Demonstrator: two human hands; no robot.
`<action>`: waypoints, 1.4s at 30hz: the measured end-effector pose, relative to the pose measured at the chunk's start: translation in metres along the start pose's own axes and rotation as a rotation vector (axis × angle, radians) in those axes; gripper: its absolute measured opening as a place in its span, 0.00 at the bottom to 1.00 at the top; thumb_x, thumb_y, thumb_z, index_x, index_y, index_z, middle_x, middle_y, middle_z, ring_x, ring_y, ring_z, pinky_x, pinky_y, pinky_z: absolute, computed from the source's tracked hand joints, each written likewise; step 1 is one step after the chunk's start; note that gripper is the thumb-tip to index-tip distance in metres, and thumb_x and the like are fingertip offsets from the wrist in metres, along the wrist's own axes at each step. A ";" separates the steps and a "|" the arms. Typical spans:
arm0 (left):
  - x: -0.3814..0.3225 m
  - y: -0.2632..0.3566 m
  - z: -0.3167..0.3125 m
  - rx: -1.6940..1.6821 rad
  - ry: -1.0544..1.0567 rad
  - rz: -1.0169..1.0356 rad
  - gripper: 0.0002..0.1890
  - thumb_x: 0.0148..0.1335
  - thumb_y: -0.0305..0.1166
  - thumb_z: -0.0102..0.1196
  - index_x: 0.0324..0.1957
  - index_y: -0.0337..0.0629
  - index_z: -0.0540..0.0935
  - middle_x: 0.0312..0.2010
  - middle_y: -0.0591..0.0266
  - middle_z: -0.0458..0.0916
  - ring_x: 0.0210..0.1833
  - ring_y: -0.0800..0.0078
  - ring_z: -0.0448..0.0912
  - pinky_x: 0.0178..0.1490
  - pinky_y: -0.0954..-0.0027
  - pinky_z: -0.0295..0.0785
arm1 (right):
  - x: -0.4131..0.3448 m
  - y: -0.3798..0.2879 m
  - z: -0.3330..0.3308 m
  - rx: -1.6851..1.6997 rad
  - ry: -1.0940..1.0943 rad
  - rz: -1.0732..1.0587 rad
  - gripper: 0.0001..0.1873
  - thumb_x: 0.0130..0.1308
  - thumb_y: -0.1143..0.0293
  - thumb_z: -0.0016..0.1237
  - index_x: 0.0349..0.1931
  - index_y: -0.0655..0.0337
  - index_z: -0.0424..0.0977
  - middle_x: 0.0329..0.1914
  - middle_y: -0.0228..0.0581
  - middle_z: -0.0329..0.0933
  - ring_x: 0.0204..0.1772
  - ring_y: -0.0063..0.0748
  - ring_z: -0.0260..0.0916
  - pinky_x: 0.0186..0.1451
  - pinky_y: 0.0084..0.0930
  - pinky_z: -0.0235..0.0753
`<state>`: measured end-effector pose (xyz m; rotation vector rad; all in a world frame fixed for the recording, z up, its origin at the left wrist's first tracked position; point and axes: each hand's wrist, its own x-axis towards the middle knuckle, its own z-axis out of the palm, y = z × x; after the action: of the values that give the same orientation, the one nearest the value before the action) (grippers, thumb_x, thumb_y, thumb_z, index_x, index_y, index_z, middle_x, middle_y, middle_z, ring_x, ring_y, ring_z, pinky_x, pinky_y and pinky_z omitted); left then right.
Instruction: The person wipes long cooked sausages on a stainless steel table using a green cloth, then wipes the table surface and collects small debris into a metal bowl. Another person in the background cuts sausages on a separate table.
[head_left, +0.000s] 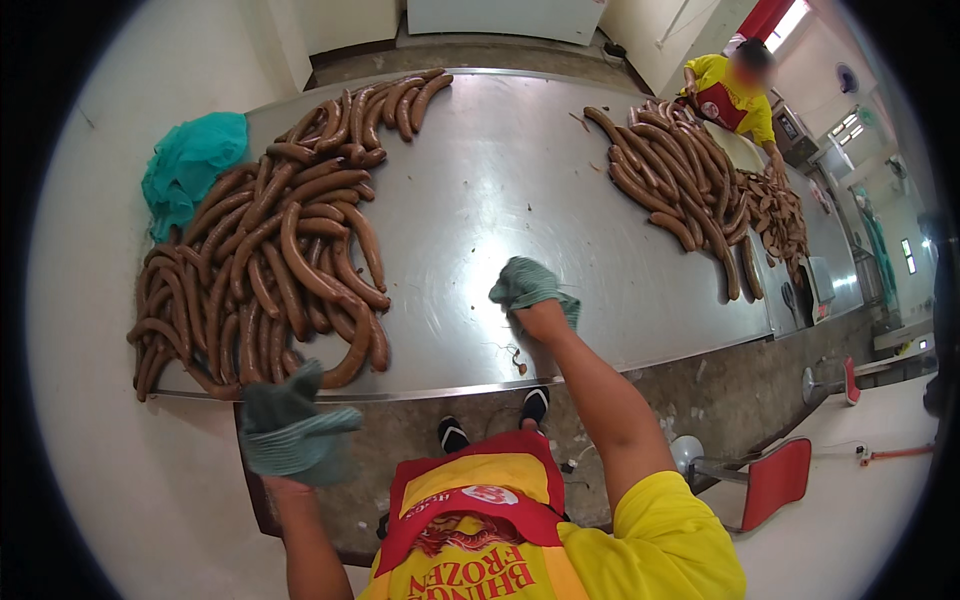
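Observation:
Green ribbed fabric, apparently a loose knit work glove, covers each hand. My left hand (296, 427) is blurred at the table's near left edge, just in front of a large heap of long brown sausages (292, 247). I see no sausage in it, and the fabric hides how its fingers lie. My right hand (534, 292) reaches over the middle of the stainless steel table (442, 187), low at its surface. Its fingers and whatever lies under them are hidden. Nearer the front edge is a small brown scrap with string (519, 362).
A turquoise mesh cloth (199, 161) lies behind the left heap. More sausages (679, 172) are piled on the right. Beyond them a co-worker (731, 97) stands by a white board (733, 146) and many brown cut pieces (776, 214). A red chair (776, 480) stands behind right.

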<state>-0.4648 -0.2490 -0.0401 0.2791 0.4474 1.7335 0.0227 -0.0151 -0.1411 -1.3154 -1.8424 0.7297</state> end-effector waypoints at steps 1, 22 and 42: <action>-0.002 -0.023 0.000 -0.029 0.098 -0.042 0.29 0.83 0.49 0.57 0.77 0.44 0.83 0.75 0.53 0.85 0.76 0.48 0.82 0.83 0.41 0.73 | 0.006 -0.012 -0.008 -0.019 -0.102 -0.070 0.19 0.68 0.76 0.60 0.59 0.59 0.85 0.54 0.50 0.86 0.56 0.54 0.85 0.64 0.45 0.83; -0.075 -0.092 -0.062 0.083 0.192 -0.641 0.32 0.84 0.57 0.48 0.75 0.48 0.84 0.73 0.51 0.86 0.71 0.47 0.85 0.76 0.39 0.80 | -0.116 -0.004 0.009 -0.585 -0.403 0.793 0.29 0.69 0.67 0.55 0.70 0.62 0.80 0.72 0.60 0.82 0.74 0.64 0.77 0.81 0.58 0.72; -0.044 -0.127 -0.027 0.439 0.378 -0.766 0.17 0.84 0.41 0.53 0.63 0.46 0.86 0.58 0.55 0.91 0.58 0.52 0.90 0.63 0.45 0.88 | -0.105 0.162 -0.214 -0.735 0.616 0.854 0.25 0.63 0.61 0.62 0.57 0.67 0.85 0.63 0.66 0.85 0.66 0.72 0.79 0.74 0.64 0.73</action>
<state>-0.3553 -0.2747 -0.1182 0.0633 1.0611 0.9162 0.3056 -0.0590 -0.1746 -2.5144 -1.0037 -0.0483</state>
